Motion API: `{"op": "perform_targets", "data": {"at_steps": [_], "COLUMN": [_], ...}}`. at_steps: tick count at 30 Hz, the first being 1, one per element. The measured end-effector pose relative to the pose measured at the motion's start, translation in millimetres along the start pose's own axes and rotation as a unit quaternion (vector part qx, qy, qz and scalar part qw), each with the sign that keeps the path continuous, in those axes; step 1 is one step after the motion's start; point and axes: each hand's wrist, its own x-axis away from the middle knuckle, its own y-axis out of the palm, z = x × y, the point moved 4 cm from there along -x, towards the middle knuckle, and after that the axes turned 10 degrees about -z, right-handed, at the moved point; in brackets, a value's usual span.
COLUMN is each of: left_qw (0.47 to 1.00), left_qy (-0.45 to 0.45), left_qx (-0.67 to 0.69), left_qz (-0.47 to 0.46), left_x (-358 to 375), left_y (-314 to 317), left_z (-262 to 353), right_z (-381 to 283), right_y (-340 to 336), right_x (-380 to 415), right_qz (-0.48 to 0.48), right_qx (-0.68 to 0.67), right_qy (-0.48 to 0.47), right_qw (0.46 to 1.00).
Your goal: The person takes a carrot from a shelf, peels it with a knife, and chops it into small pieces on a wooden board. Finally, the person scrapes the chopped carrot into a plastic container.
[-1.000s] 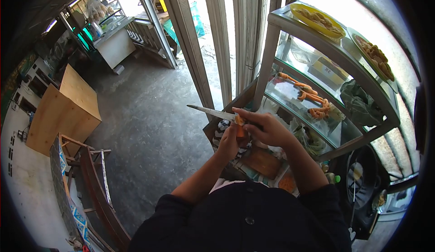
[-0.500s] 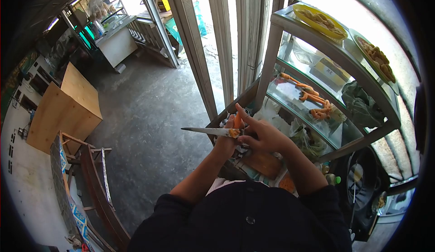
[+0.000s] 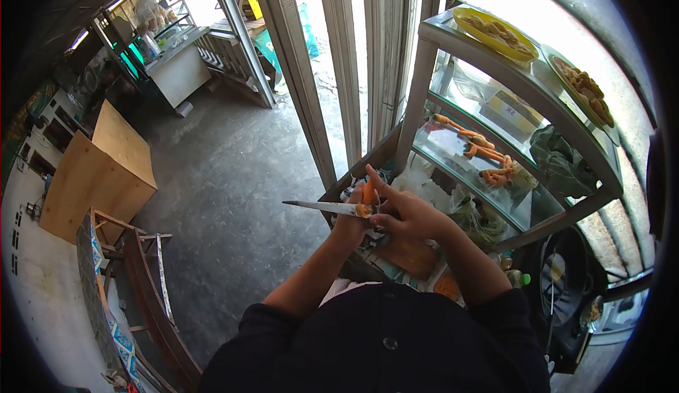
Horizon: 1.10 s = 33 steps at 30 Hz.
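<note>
A carrot (image 3: 368,191) stands upright between my hands, its lower end hidden by the fingers. My left hand (image 3: 349,225) is closed round it from the left. From the right, my right hand (image 3: 404,213) grips the handle end of a knife (image 3: 322,207), whose long blade points left across my left hand. Orange bits cling to the blade near the handle. Below my hands lies a brown wooden board (image 3: 410,255), with a container of shredded orange pieces (image 3: 447,285) to its right.
A glass display case (image 3: 488,149) on the right holds several carrots (image 3: 484,154) and leafy greens (image 3: 562,160). On top are a yellow dish (image 3: 495,34) and a green-rimmed dish (image 3: 581,85) of food. A black wok (image 3: 564,280) sits lower right. Metal shutter posts (image 3: 346,61) rise ahead.
The view has shifted slightly. Both hands, the carrot and the knife keep nearly the same pose, with the carrot slightly lower in view.
</note>
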Motion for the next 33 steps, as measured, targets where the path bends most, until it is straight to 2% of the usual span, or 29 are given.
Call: {"op": "perform_targets", "data": {"at_steps": [6, 10, 12, 18, 20, 22, 23, 25, 26, 27, 29, 33], "left_qw": [0.999, 0.999, 0.997, 0.997, 0.996, 0.994, 0.996, 0.998, 0.994, 0.988, 0.989, 0.992], "left_qy": [0.007, 0.012, 0.002, 0.015, 0.003, -0.01, -0.012, -0.016, -0.028, -0.039, -0.04, -0.028], "left_qx": [-0.006, -0.008, -0.02, -0.013, -0.02, -0.026, -0.015, -0.004, 0.023, 0.05, 0.051, 0.008], "left_qz": [0.048, 0.045, 0.079, 0.075, 0.091, 0.107, 0.083, 0.06, 0.1, 0.141, 0.13, 0.12], "left_x": [-2.0, -1.9, -1.0, -2.5, -4.0, -6.6, -9.0, -12.4, -15.0, -15.5, -18.2, -18.6], "left_y": [0.6, -2.2, -3.8, -11.0, -12.4, -21.7, -27.9, -27.1, -26.0, -26.5, -39.1, -54.8], "left_z": [-0.5, -1.7, -3.0, -4.3, -13.3, -19.6, -22.0, -19.8, -17.4, -16.2, -18.7, -21.7], "right_z": [4.6, 7.6, 8.9, 14.8, 27.0, 47.8, 59.7, 78.0, 84.1, 84.0, 84.5, 80.0], "right_y": [-0.4, 0.5, 0.5, 1.3, -1.8, -4.9, -4.8, -4.7, -3.7, -3.9, -1.2, 2.6], "right_x": [0.0, -0.2, -0.5, -6.4, -13.1, -17.9, -21.0, -29.5, -30.9, -30.9, -34.7, -39.0], "right_qz": [0.02, 0.036, 0.041, 0.054, 0.12, 0.098, 0.076, 0.069, 0.063, 0.062, 0.016, 0.011], "right_qx": [0.019, 0.032, 0.027, 0.005, 0.0, -0.024, -0.049, -0.068, -0.086, -0.086, -0.108, -0.107], "right_qy": [-0.001, -0.003, -0.003, 0.019, -0.03, -0.006, 0.018, 0.004, -0.01, -0.01, 0.026, 0.066], "right_qw": [1.0, 0.999, 0.999, 0.998, 0.992, 0.995, 0.996, 0.995, 0.994, 0.994, 0.994, 0.992]}}
